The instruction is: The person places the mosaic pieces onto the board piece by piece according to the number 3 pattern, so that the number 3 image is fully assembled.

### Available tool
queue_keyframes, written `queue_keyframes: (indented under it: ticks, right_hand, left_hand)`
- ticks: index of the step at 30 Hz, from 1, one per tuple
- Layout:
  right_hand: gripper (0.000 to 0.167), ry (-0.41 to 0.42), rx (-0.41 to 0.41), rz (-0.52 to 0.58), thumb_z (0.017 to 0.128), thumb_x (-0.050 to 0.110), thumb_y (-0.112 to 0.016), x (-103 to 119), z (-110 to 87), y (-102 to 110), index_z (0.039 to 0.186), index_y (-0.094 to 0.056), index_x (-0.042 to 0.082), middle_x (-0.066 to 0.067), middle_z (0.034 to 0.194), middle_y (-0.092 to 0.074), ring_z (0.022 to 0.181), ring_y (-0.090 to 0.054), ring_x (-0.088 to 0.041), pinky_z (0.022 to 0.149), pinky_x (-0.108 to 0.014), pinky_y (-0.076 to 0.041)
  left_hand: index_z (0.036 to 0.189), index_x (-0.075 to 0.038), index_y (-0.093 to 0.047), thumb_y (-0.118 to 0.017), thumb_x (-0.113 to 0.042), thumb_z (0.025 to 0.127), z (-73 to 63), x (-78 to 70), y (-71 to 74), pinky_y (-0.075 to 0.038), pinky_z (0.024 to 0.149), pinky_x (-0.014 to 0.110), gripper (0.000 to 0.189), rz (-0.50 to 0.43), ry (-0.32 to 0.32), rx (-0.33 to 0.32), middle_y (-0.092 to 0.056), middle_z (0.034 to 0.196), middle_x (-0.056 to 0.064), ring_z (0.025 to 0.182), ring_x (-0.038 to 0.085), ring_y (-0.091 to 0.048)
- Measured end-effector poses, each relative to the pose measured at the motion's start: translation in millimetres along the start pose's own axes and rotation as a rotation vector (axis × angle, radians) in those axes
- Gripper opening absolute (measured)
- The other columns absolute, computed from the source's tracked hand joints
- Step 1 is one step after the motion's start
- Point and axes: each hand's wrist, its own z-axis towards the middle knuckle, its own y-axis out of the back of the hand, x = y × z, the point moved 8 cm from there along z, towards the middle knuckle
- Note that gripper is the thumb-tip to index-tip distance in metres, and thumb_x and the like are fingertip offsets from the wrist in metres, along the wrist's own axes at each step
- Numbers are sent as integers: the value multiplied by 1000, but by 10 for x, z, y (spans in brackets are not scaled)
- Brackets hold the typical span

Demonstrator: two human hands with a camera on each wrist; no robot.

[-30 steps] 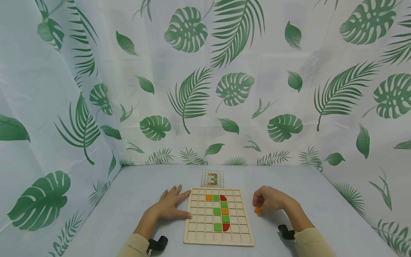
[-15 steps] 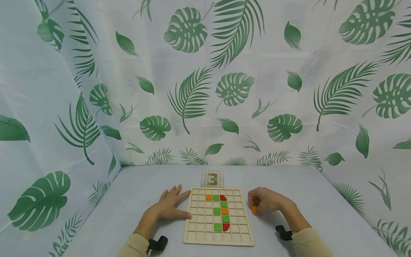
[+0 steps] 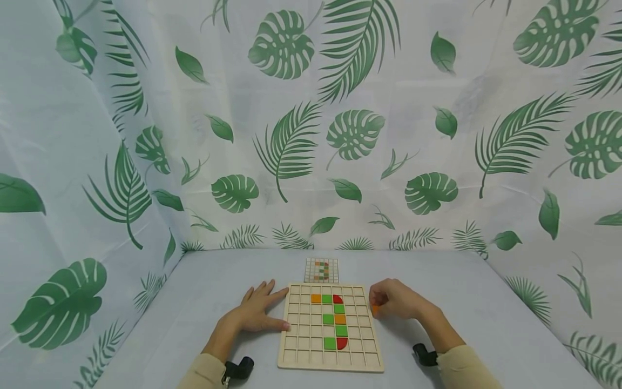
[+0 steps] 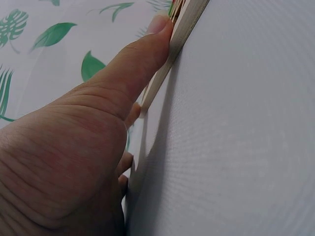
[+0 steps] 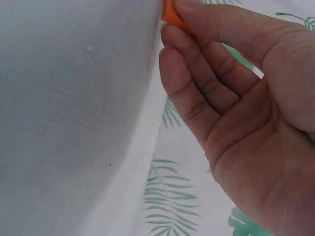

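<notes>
A wooden grid board (image 3: 303,357) lies on the table, with green, orange and red tiles in several of its cells. My left hand (image 3: 257,310) is spread at the board's left edge; its thumb (image 4: 147,44) touches the rim in the left wrist view. At the board's right edge, my right hand (image 3: 398,300) pinches an orange tile (image 5: 177,17) between thumb and fingers. Much of that tile is hidden by the thumb. On the board, an orange tile (image 3: 316,299), a green tile (image 3: 327,299) and a red quarter-round tile (image 3: 337,299) form the top row.
Behind the board lies a small pattern card (image 3: 321,270) showing a grid with a similar coloured figure. The pale table (image 3: 218,281) meets a leaf-print curtain (image 3: 359,216) at the back and sides. Black wrist cameras sit on both wrists.
My right hand has moved left with the orange tile, from beside the board to its right edge. The left hand and the tiles on the board have stayed put.
</notes>
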Motion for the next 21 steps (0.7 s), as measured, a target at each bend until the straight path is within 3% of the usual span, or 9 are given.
queue_keyframes:
  ticks: [6, 12, 21]
  right_hand:
    - [17, 21, -61, 13, 85, 1, -82, 61, 20, 54, 88, -71, 14, 5, 77, -65, 73, -58, -13, 62, -24, -50]
    - [7, 100, -47, 74, 93, 4, -76, 199, 75, -14, 97, -73, 9, 3, 84, -68, 77, -60, -12, 68, -22, -53]
    - [9, 158, -73, 72, 95, 4, -73, 367, 131, -121, 100, -74, 11, 5, 91, -74, 78, -63, -8, 72, -22, -56]
  left_hand:
    - [162, -29, -39, -75, -76, 77, 5, 10, -3, -5, 128, 68, 104, 5, -6, 2, -20, 173, 20, 161, 44, -13]
    - [162, -29, -39, -75, -75, 77, 1, 0, -1, -6, 128, 68, 103, 1, -2, 1, -19, 173, 20, 161, 44, -13]
    - [162, -28, -40, -76, -74, 77, 3, 0, 1, -6, 128, 68, 103, -1, -4, -1, -20, 173, 20, 161, 44, -14]
